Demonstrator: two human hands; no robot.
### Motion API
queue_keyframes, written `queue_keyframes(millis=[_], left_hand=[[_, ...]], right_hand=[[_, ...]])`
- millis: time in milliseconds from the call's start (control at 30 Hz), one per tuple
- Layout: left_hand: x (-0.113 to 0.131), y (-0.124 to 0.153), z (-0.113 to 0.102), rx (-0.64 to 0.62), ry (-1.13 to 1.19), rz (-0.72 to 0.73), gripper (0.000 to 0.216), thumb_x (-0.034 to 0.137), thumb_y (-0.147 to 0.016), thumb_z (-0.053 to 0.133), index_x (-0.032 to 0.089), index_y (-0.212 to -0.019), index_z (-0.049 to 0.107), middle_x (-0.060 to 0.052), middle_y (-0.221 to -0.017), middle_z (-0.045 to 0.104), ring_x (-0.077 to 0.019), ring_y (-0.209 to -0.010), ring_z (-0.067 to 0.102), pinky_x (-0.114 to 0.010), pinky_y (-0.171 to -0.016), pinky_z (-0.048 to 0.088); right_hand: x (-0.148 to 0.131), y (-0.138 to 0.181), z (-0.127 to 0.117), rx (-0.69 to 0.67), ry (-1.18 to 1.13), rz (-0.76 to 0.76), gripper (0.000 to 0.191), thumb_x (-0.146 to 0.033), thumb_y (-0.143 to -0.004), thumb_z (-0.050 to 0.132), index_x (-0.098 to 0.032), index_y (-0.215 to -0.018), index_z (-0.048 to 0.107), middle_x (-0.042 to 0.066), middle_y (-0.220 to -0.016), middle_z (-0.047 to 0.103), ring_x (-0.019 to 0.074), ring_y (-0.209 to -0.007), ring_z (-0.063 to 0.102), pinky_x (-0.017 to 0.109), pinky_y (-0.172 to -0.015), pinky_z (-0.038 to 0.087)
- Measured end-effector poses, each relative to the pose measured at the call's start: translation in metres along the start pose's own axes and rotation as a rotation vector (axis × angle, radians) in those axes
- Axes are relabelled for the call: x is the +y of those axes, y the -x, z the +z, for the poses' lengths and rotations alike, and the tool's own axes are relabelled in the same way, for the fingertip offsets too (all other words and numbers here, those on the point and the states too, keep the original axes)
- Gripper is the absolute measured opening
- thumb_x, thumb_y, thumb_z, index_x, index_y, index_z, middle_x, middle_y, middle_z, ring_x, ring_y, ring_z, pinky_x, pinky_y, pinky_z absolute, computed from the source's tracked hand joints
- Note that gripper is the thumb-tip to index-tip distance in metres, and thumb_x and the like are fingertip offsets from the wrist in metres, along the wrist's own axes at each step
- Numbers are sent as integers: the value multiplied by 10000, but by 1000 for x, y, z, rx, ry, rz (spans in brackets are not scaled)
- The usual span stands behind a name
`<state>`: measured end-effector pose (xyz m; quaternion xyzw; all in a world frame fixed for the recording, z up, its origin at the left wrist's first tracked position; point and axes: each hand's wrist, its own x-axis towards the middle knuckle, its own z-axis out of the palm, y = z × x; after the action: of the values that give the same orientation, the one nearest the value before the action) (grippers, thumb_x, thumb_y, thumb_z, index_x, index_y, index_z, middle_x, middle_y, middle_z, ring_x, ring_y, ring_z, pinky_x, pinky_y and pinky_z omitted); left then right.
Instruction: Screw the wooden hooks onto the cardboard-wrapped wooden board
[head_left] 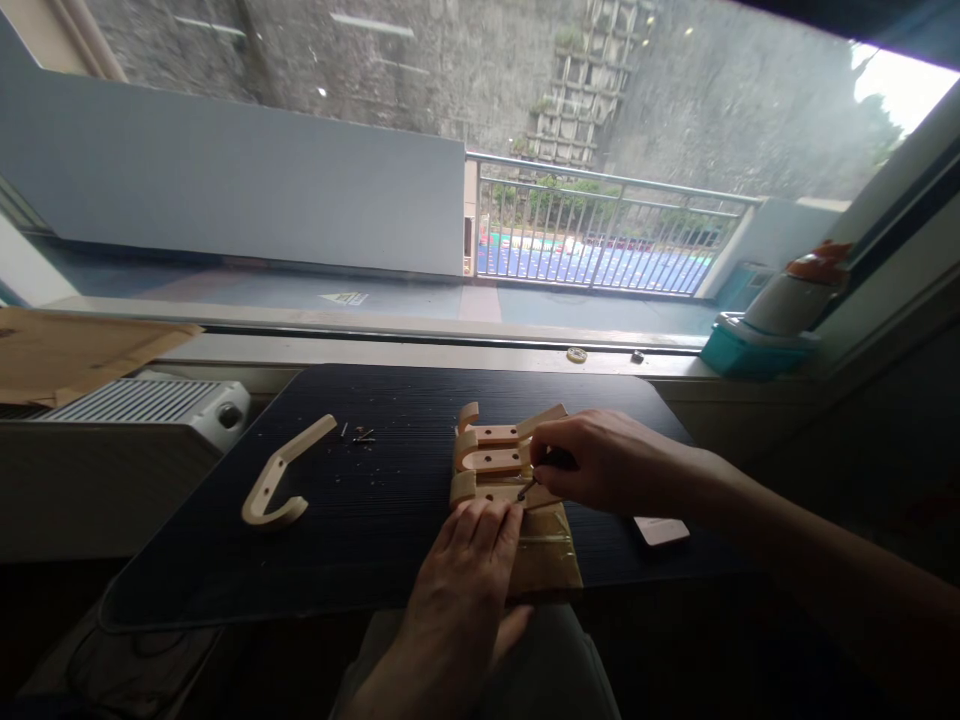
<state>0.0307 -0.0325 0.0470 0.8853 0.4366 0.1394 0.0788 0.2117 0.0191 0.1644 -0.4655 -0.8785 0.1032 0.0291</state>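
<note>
Three pale wooden hooks (491, 459) lie side by side across a tape-wrapped board (551, 570) at the table's near edge. My left hand (469, 560) is closed on the nearest hook and the board, with its fingertips on the hook and its thumb low at the board's side. In my right hand (592, 455) is a screwdriver (556, 458), its dark handle mostly covered by the fingers. The thin shaft slants down to a hole or screw in the nearest hook. A loose wooden hook (274, 480) rests on the left of the table.
Several small screws (364, 436) and crumbs are scattered on the dark table (375, 540). A white flat object (661, 530) lies beneath my right forearm. On the windowsill are a tape roll (576, 355), a teal box (750, 348) and a bottle (795, 290). A radiator (165, 400) stands left.
</note>
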Motion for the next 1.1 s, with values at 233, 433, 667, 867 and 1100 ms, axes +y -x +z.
queue_keyframes(millis=[233, 433, 667, 867, 1100], left_hand=[[-1, 0, 2, 21, 0, 9, 706, 239, -685, 643, 133, -1334, 388, -120, -1301, 466, -289, -1217, 383, -453, -1041, 334], [-1, 2, 4, 67, -12, 24, 703, 213, -683, 642, 162, -1331, 375, -108, -1290, 471, -292, -1218, 391, -465, -1042, 337], [-1, 4, 4, 83, 4, 31, 745, 207, -676, 660, 150, -1349, 346, -110, -1288, 455, -292, -1226, 372, -458, -1055, 326], [-1, 6, 6, 88, -4, 37, 746, 205, -682, 657, 164, -1354, 336, -103, -1293, 447, -287, -1232, 367, -453, -1057, 323], [-3, 6, 8, 100, -38, 51, 749, 215, -692, 654, 166, -1361, 318, -109, -1309, 444, -296, -1237, 376, -464, -1047, 334]], right_hand=[[-10, -9, -11, -109, 106, -29, 160, -258, -815, 443, -205, -763, 584, 16, -723, 638, 131, -654, 543, 231, -571, 308], [-13, -22, -21, -239, 156, -120, 173, -216, -797, 447, -217, -850, 612, 19, -802, 651, 134, -685, 547, 236, -556, 302], [-13, -30, -24, -221, 177, -6, 200, -291, -790, 466, -199, -816, 641, 20, -748, 644, 116, -581, 500, 239, -493, 275], [-19, -26, -39, -239, 185, -82, 247, -239, -731, 564, -223, -955, 665, 20, -793, 660, 131, -643, 537, 233, -511, 295], [-31, -29, -36, -262, 349, -109, 155, -96, -726, 552, -158, -794, 678, 57, -732, 663, 158, -645, 559, 259, -532, 314]])
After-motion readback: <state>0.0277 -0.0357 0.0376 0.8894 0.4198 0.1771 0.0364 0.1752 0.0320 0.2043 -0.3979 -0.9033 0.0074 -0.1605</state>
